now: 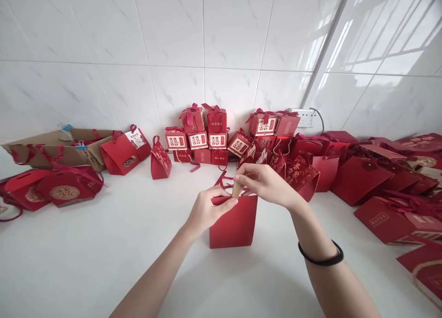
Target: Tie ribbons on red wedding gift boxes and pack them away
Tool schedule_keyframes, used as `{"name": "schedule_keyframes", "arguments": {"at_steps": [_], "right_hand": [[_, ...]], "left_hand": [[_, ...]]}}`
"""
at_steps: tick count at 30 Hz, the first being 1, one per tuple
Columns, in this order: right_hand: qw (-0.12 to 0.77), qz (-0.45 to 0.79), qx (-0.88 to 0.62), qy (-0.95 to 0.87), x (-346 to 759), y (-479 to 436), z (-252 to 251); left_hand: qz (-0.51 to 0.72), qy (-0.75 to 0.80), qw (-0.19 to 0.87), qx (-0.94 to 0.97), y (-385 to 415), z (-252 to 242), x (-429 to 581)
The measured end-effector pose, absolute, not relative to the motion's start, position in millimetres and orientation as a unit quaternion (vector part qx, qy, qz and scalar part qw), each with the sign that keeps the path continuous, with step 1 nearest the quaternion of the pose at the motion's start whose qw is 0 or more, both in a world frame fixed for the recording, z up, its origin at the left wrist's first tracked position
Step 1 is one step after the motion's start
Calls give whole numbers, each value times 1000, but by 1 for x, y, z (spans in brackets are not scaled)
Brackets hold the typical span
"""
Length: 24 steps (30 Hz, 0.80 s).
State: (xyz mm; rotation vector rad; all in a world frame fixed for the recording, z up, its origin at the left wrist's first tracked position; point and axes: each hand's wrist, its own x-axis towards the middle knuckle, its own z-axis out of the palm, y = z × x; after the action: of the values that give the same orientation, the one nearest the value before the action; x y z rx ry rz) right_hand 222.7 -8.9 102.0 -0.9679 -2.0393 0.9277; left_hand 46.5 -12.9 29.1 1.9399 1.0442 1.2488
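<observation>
A plain red paper gift bag (233,225) stands upright on the white tabletop in front of me, its red ribbon handle (224,180) rising behind the top edge. My left hand (206,208) is closed on the bag's upper left rim, thumb in front and fingers behind. Just over the opening, my right hand (264,183) pinches a small flat tan piece (236,190). The tip of my left thumb lies close to the lower end of this piece; I cannot tell if they touch. The bag's inside is hidden.
Stacked red boxes (198,140) with ribbon bows stand along the tiled wall. At left are a cardboard box (93,153) and several red bags (65,187). Many red gift boxes (362,177) crowd the right side. A power strip (304,118) sits against the wall.
</observation>
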Motion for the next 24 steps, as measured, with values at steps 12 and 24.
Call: {"name": "schedule_keyframes", "arguments": {"at_steps": [12, 24], "right_hand": [[337, 197, -360, -847, 223, -14, 103], [383, 136, -334, -851, 220, -11, 97]], "left_hand": [[518, 362, 305, 713, -15, 24, 51], [529, 344, 235, 739, -39, 32, 56]]}}
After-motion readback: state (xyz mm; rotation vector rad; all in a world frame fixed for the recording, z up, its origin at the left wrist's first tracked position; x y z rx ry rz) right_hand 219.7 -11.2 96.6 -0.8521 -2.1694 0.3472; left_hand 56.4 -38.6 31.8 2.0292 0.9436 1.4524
